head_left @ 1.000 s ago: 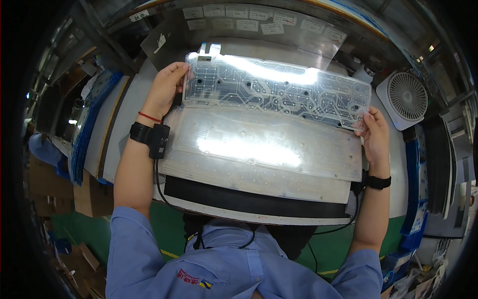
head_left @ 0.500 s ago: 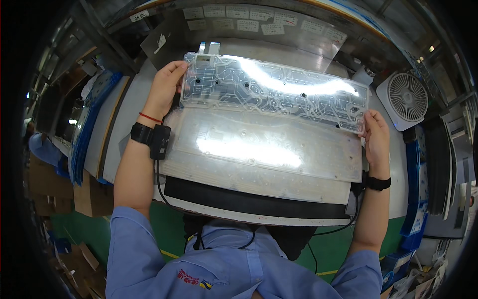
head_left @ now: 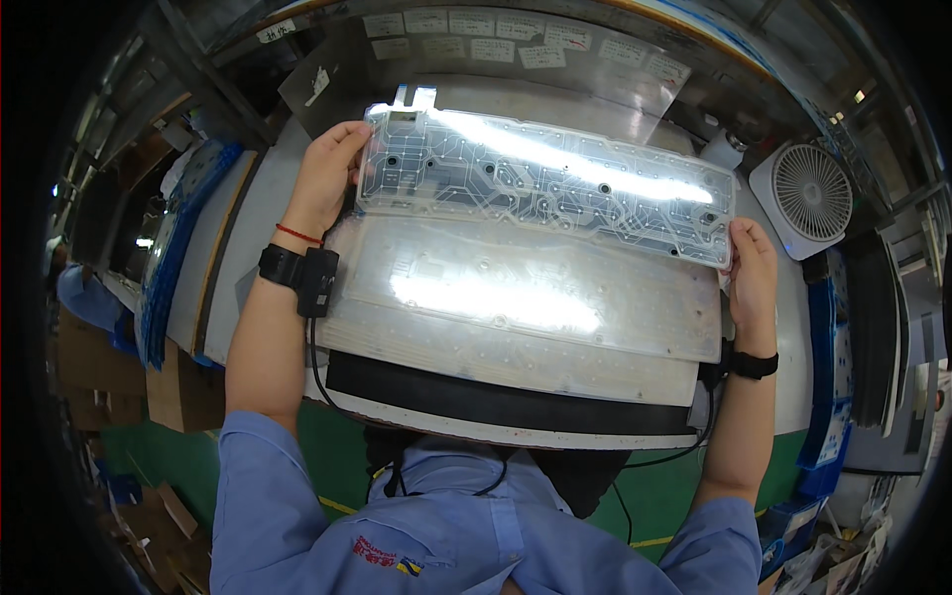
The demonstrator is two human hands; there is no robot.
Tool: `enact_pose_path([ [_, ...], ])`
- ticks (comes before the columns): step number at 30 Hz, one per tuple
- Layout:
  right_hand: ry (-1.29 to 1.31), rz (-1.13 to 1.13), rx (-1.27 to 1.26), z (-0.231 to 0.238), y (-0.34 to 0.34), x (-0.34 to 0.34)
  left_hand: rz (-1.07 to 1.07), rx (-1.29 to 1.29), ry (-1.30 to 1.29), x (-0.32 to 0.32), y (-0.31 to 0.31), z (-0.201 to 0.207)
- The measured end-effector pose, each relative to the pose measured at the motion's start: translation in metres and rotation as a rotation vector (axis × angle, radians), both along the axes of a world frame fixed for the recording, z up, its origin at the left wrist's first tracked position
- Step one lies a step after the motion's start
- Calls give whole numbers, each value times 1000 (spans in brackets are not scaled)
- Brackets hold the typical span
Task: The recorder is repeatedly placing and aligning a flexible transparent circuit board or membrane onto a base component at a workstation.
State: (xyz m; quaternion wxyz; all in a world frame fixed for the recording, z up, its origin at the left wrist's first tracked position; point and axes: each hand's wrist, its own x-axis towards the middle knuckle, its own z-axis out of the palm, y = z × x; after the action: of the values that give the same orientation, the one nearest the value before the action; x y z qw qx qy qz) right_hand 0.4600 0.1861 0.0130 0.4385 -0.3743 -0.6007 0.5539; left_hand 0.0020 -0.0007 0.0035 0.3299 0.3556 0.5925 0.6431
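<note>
Between my two hands I hold up a clear keyboard membrane sheet printed with fine circuit traces, its right end lower than its left. A short connector tail sticks out of its upper left edge. My left hand pinches the sheet's left end, and my right hand grips its lower right corner. A bright band of light reflects across the sheet. Nearer to me lie more translucent membrane sheets, stacked with their edges offset, on a black mat.
A white fan stands at the right beside a bottle. Behind the sheet rises a panel with several paper labels. Blue trays line the left side, and blue bins the right. Cables hang from both wrists.
The held membrane has tilted slightly, so the reflected light now runs as a straighter band across it. Both hands stay almost in the same place, still on its ends.
</note>
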Motion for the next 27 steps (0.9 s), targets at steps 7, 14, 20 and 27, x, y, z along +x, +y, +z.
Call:
enact_pose_path([
  [7, 12, 2, -2, 2, -1, 1, 32, -25, 36, 6, -1, 4],
  [14, 64, 22, -46, 2, 0, 2, 16, 5, 18, -2, 0, -2],
  [20, 103, -72, 106, 4, 0, 8, -154, 243, -128, -5, -8, 7],
  [27, 234, -118, 99, 1, 3, 5, -173, 148, -82, 6, -7, 7],
])
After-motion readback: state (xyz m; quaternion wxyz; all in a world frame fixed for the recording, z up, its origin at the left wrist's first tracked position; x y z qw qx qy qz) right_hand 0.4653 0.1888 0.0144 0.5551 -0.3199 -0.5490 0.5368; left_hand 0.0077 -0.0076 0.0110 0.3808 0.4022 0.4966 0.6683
